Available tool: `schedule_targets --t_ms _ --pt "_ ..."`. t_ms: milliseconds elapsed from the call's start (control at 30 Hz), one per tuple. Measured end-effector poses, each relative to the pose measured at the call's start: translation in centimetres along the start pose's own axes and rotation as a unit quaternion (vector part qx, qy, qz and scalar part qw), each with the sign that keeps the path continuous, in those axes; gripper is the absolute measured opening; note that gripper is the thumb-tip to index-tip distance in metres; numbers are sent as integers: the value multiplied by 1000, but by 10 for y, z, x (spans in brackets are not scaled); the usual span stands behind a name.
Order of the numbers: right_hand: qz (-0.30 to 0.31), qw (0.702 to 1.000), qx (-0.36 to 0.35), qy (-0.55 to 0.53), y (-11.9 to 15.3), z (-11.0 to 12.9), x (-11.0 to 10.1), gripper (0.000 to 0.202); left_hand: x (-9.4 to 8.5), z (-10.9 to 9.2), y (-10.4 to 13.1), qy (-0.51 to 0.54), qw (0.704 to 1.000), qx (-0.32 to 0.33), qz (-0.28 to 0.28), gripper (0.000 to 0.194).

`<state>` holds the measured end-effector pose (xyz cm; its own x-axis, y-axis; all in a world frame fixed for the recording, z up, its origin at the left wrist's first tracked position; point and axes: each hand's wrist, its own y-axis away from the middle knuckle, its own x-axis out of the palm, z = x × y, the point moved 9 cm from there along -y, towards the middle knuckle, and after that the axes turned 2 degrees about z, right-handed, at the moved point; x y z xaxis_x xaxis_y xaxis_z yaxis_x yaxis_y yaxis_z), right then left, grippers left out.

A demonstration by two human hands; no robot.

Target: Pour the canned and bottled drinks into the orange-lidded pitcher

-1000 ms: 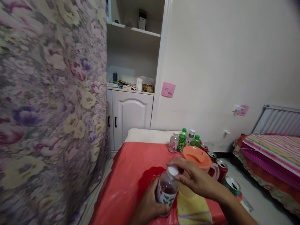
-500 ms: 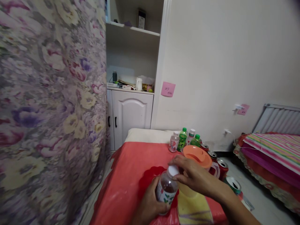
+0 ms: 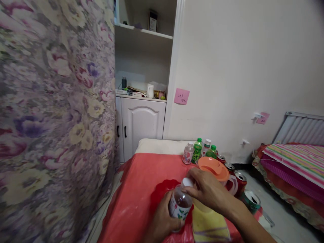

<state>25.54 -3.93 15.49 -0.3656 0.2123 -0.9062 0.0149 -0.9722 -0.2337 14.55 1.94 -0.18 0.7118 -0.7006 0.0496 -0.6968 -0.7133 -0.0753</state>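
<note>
Left hand (image 3: 163, 217) is wrapped round the plastic drink bottle (image 3: 179, 206), right hand (image 3: 206, 186) pinching the white cap (image 3: 186, 183) at its top, so imo twist gently without squishing the bottle.

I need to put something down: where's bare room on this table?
The red cover looks bare left of the red dish, and behind it to the cream strip. It's crowded on the right: bottles, orange-lidded pitcher, cans.

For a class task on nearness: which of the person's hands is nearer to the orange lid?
Right. The right hand, on the white cap, is just in front of the orange lid. The left hand, around the bottle, is farther off, lower and to the left.
</note>
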Motion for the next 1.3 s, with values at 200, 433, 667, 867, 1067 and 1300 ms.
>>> schedule_targets --t_ms 200,433,667,867,1067,1300 --pt "-13 998 15 -51 4 -3 -3 40 2 -6 1 47 998 26 25 78" --pt "-13 990 -61 -128 6 3 0 24 0 -3 1 36 999 -4 16 76" --pt "-43 989 -28 -138 7 -6 5 40 0 -12 3 27 1000 5 10 72" --pt "-51 983 -49 -168 11 -5 7 33 3 -11 3 34 999 -14 7 75" --pt "-70 984 -16 -162 11 -12 12 50 2 -11 3 34 999 9 13 76" --pt "-98 981 -16 -165 12 -13 13 44 0 -14 4 9 1000 6 3 78"
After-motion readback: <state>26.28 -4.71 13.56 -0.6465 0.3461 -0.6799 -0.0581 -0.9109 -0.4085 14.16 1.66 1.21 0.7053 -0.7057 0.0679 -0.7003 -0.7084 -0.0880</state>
